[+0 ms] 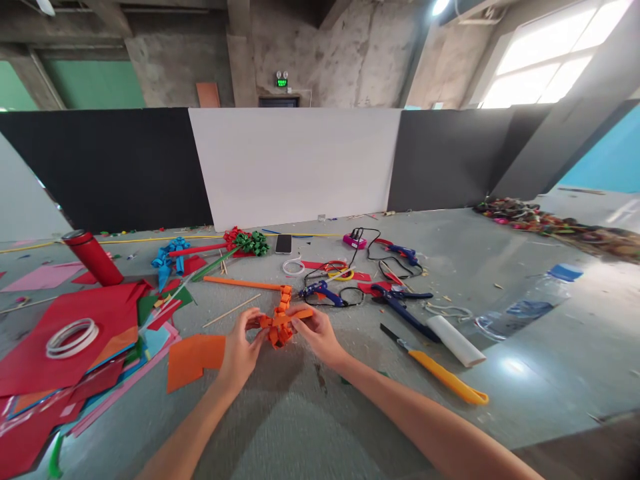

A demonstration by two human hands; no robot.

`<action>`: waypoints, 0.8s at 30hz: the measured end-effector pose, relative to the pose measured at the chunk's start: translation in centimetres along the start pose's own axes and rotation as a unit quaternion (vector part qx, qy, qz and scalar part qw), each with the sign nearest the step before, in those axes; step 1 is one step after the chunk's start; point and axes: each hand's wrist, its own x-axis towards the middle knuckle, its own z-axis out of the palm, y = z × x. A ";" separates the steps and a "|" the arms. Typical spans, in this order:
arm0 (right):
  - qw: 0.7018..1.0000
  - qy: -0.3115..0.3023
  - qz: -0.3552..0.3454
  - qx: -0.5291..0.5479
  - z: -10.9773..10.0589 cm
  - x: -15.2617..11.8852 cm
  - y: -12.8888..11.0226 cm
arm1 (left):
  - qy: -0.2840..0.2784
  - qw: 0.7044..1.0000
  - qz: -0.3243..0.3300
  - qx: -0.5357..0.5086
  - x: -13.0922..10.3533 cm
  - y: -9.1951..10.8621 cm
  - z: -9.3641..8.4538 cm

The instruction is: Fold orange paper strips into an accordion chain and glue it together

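Note:
An orange paper flower [281, 337] made of looped strips lies low over the grey surface between my hands. My left hand [243, 343] pinches its left side, thumb and fingers closed on the looped paper. With my right hand [319, 333] I grip an orange paper strip [301, 315] that crosses the top of the flower. A long orange paper stick [243, 283] stretches left just beyond the flower. Close to my left wrist is a cut sheet of orange paper [193, 363]. A blue glue gun [323, 292] lies just past my right fingers.
Red and coloured paper sheets [30, 360], tape rolls [73, 338] and a red flask [93, 257] are at left. Blue [170, 257] and green [255, 243] paper flowers lie farther back. To the right are a yellow-handled knife [445, 377], pliers [403, 310] and a plastic bottle [530, 303].

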 end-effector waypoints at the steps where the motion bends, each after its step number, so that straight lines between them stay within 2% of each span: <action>1: 1.000 -0.003 -0.005 0.004 0.0 -0.1 -0.2 | 0.000 1.000 0.000 -0.007 -0.1 0.1 0.1; 8: 1.000 0.002 -0.017 0.015 -0.2 -0.1 -1.0 | -0.013 0.999 0.027 0.031 -0.4 1.4 0.0; 12: 0.999 -0.017 0.001 0.040 -0.2 0.0 -0.6 | -0.024 0.995 0.085 0.055 -0.7 2.2 -0.2; 18: 0.988 -0.080 0.051 0.125 0.2 0.0 0.4 | -0.038 0.979 0.187 0.076 -1.4 2.4 0.1; 22: 0.991 -0.060 0.061 0.103 0.5 0.3 0.5 | -0.010 0.970 0.230 0.074 -1.5 2.5 0.5; 24: 0.993 -0.046 0.066 0.085 0.6 0.4 0.4 | -0.014 0.970 0.232 0.074 -1.5 2.3 0.5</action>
